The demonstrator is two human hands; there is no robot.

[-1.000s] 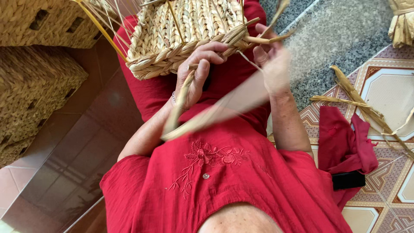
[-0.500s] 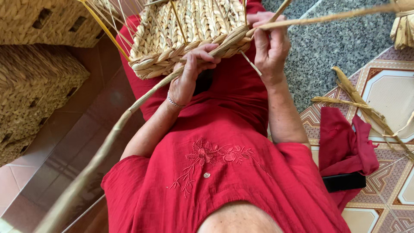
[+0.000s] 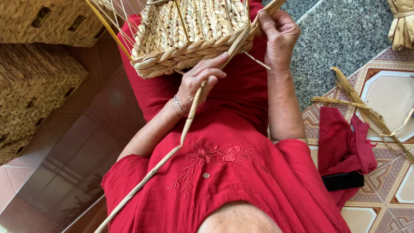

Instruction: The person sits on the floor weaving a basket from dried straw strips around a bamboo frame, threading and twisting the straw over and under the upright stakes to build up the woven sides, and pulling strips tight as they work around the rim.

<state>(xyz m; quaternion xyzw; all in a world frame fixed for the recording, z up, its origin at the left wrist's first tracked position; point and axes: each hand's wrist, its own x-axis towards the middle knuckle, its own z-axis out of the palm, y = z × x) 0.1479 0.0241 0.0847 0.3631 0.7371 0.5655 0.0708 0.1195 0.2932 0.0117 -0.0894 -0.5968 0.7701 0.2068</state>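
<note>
A half-woven straw basket (image 3: pixel 189 34) rests on my lap, over my red dress. My left hand (image 3: pixel 200 80), with a thin bracelet at the wrist, presses against the basket's braided rim and pinches a long dried reed strand (image 3: pixel 172 151). The strand runs from the rim down across my chest toward the lower left. My right hand (image 3: pixel 280 32) grips the same strand's upper part at the basket's right corner. Thin yellow upright stakes (image 3: pixel 108 28) stick out of the basket's left side.
Finished woven baskets (image 3: pixel 34 86) are stacked at the left on brown tiles. A red cloth (image 3: pixel 345 146) with a black object (image 3: pixel 343 181) lies on the patterned tiles at the right, beside loose dried reeds (image 3: pixel 362 108). A reed bundle (image 3: pixel 403 23) sits top right.
The long strand, which stretched out to the upper right, has been pulled in through the rim. Both hands have shifted along the basket's edge, and the strand now hangs down to the lower left.
</note>
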